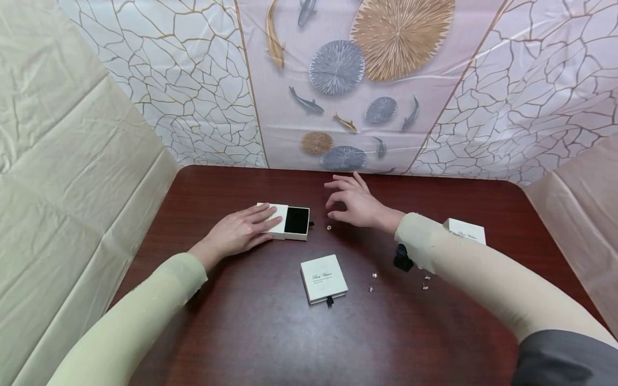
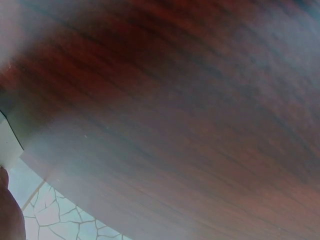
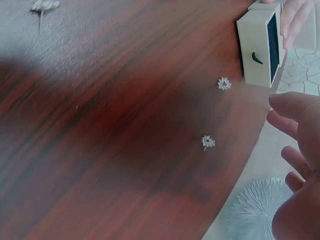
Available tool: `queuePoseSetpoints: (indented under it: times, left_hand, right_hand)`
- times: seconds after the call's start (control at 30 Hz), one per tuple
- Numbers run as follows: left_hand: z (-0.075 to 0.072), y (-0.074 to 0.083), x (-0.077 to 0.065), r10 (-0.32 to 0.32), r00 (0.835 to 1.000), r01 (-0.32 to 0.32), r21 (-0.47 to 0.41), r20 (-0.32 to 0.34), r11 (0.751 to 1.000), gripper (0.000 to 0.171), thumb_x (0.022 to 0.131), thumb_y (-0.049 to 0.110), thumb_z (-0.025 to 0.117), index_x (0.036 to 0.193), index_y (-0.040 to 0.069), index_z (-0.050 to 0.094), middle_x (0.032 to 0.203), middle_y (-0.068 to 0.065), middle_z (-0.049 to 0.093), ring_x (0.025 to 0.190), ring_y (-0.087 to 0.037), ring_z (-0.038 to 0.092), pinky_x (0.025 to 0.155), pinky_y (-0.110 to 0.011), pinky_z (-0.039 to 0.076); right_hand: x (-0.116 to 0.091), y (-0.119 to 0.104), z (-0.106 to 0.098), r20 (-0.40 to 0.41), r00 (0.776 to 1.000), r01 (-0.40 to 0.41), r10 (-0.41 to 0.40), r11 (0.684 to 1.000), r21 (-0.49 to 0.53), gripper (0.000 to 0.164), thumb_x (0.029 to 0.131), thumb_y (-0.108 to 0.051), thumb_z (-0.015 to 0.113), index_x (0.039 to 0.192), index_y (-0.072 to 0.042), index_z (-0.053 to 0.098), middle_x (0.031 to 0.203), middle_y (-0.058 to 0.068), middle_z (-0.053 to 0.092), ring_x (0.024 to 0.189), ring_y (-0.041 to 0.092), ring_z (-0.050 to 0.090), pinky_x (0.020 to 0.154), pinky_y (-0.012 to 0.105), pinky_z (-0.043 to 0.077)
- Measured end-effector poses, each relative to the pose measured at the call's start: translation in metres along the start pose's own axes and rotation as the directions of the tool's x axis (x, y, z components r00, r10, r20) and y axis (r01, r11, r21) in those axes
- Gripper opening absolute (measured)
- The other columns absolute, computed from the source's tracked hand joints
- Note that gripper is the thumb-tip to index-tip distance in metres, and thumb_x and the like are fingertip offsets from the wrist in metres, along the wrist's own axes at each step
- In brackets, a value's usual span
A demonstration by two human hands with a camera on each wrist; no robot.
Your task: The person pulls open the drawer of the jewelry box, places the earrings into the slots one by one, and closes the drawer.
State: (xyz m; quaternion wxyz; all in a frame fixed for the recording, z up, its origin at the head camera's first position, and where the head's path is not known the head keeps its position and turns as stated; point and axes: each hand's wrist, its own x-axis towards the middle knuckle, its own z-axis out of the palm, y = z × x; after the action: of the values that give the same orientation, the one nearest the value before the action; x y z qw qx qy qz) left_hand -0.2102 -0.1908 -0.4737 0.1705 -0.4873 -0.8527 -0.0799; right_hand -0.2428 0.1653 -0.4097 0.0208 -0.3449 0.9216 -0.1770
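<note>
White and probably light and stiff, the drawer box (image 1: pixel 279 230) lies under the left hand (image 1: pixel 238 231), fingers extended. Near it, two tiny, likely slippery studs (image 3: pixel 224 84) want a rim pinch; the right hand (image 1: pixel 354 202) hovers empty, fingers parted.

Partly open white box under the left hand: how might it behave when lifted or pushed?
The box looks stiff, judging by its straight, crisp edges, so it should hold its shape. Its drawer stands partly out, so that might slide if pushed or tilted. Being low and flat, the box probably won't tip.
</note>
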Motion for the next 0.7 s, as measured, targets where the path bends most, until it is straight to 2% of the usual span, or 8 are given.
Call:
queuePoseSetpoints:
  times: [0.13, 0.3, 0.7]
  left_hand:
    - [0.002, -0.001, -0.001, 0.002, 1.0, -0.002, 0.004, -0.004, 1.0, 0.054, 0.097, 0.026, 0.08, 0.146, 0.008, 0.067, 0.147, -0.019, 0.065, 0.138, -0.038, 0.061, 0.114, -0.05, 0.05]
    - [0.002, -0.001, -0.001, 0.008, 1.0, -0.008, 0.002, -0.013, 1.0, 0.054, 0.096, 0.026, 0.08, 0.146, 0.009, 0.067, 0.147, -0.019, 0.065, 0.137, -0.038, 0.061, 0.114, -0.05, 0.051]
    - [0.0, -0.001, 0.0, -0.004, 1.0, 0.004, -0.004, 0.008, 1.0, 0.052, 0.099, 0.027, 0.076, 0.147, 0.009, 0.066, 0.148, -0.019, 0.064, 0.14, -0.038, 0.059, 0.116, -0.049, 0.049]
  right_hand:
    - [-0.003, 0.001, 0.0, -0.005, 1.0, 0.03, -0.03, 0.999, -0.031, 0.01, 0.092, -0.018, 0.084, 0.101, -0.013, 0.082, 0.156, 0.017, 0.056, 0.157, 0.039, 0.032, 0.128, 0.07, 0.005]
    - [-0.007, 0.003, 0.01, -0.002, 0.997, 0.079, -0.079, 0.995, -0.063, 0.01, 0.09, -0.017, 0.086, 0.097, -0.013, 0.081, 0.154, 0.017, 0.058, 0.156, 0.041, 0.034, 0.128, 0.071, 0.005]
    - [-0.012, 0.002, 0.03, 0.005, 0.992, 0.124, -0.125, 0.984, -0.125, 0.011, 0.09, -0.015, 0.086, 0.087, -0.017, 0.076, 0.149, 0.014, 0.061, 0.154, 0.039, 0.039, 0.128, 0.071, 0.008]
